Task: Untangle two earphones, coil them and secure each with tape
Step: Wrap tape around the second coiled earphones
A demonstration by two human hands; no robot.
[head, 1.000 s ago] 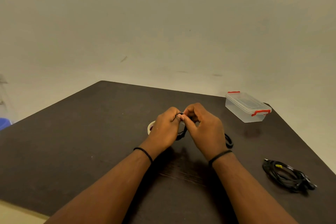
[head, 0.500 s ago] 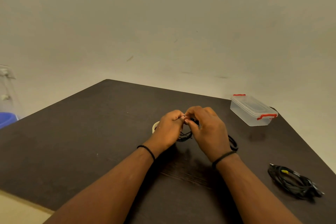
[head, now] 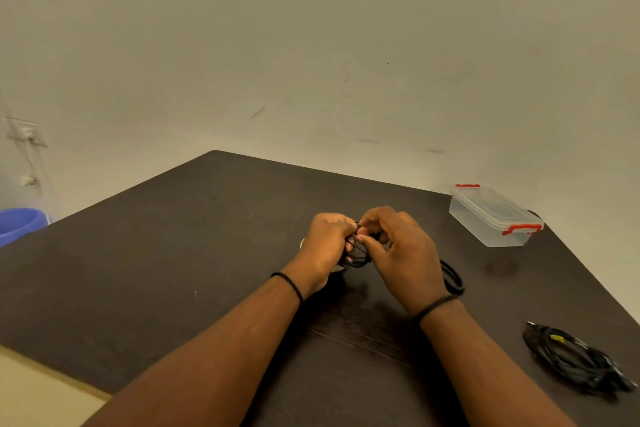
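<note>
My left hand (head: 323, 246) and my right hand (head: 401, 253) meet above the middle of the dark table (head: 173, 253). Both pinch a small coil of black earphone cable (head: 356, 253) between their fingertips. A loop of black cable (head: 453, 279) lies on the table just right of my right hand; whether it joins the held coil is hidden. A sliver of a pale tape roll (head: 302, 243) shows behind my left hand, mostly hidden.
A clear plastic box with red clips (head: 493, 217) stands closed at the far right. A bundle of black cable with a yellow tag (head: 578, 359) lies near the right edge. A blue bucket (head: 17, 224) sits beyond the table's left edge.
Both hands stay together on the coil; their fingers have shifted slightly and the coil hangs a little lower between them. The view has drifted a little to the left.
</note>
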